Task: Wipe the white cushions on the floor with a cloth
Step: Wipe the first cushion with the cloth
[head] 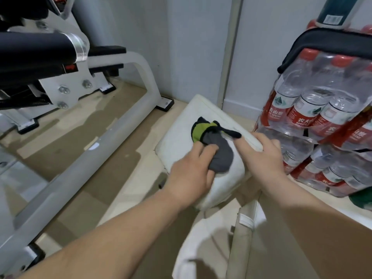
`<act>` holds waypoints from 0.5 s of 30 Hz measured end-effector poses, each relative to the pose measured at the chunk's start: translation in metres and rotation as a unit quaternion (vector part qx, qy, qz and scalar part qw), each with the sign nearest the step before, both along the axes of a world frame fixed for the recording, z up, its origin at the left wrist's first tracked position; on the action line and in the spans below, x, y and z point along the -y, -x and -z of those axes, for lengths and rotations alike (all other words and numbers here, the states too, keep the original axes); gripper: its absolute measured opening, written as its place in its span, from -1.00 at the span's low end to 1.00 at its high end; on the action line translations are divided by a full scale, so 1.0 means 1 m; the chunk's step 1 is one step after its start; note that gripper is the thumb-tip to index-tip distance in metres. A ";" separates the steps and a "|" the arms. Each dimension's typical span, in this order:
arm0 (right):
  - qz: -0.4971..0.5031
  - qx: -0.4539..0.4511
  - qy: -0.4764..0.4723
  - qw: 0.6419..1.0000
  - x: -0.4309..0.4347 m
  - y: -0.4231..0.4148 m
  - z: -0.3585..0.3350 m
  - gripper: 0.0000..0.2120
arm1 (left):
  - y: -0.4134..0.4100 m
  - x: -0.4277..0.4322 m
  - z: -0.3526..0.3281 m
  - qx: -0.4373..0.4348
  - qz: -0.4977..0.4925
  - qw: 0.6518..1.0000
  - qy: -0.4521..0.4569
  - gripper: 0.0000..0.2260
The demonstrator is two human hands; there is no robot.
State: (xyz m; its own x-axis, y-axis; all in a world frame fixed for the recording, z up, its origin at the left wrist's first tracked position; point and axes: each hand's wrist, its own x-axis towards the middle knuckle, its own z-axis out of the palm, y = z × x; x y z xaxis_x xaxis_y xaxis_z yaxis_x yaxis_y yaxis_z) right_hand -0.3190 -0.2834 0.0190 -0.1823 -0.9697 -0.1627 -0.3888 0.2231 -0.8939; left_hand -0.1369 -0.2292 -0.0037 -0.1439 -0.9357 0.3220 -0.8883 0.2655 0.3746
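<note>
Stacked water-bottle packs (314, 117) crowd the right edge of the white cushion (177, 137). Open floor (132, 162) lies left, up to the gym-machine frame (88, 152).

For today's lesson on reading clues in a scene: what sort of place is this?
Probably a home gym corner that doubles as storage: a white-framed exercise machine with black pads stands on the left, and wrapped packs of bottled water are stacked on the right.

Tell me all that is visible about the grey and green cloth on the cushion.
The crumpled grey, lime-green and black fabric cloth lies bunched on the white padded cushion. Its grey end is gripped by the left hand; its green part and a thin black strip point away. The right hand, holding the cushion's edge, nearly meets that strip.
</note>
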 end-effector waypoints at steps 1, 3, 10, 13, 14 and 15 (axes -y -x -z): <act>-0.002 0.001 0.000 1.000 0.000 0.000 -0.001 -0.72 | -0.017 0.006 0.005 0.012 -0.032 0.999 0.000 -0.50; -0.014 0.015 -0.008 1.000 -0.001 -0.001 -0.004 -0.75 | -0.053 0.017 0.014 -0.012 -0.173 0.984 -0.052 -0.44; -0.033 0.005 -0.014 0.999 -0.002 -0.005 -0.004 -0.74 | -0.028 0.028 -0.003 -0.230 -0.286 0.924 -0.105 -0.43; -0.033 -0.011 0.002 0.999 -0.003 -0.001 -0.001 -0.81 | 0.021 0.024 -0.017 -0.192 -0.129 0.972 -0.040 -0.36; -0.031 -0.014 0.009 0.999 -0.002 0.002 0.003 -0.83 | 0.032 0.019 -0.015 -0.134 -0.081 0.988 -0.012 -0.36; -0.029 -0.013 0.009 0.999 -0.002 0.005 0.007 -0.83 | 0.037 0.014 -0.013 -0.095 -0.055 0.994 0.013 -0.36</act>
State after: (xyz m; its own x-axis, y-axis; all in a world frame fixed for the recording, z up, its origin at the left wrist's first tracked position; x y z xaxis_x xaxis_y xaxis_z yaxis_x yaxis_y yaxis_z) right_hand -0.3244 -0.2816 0.0123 -0.1292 -0.9817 -0.1399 -0.4246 0.1823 -0.8868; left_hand -0.1736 -0.2434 0.0089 0.0242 -0.9335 0.3577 -0.8269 0.1824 0.5320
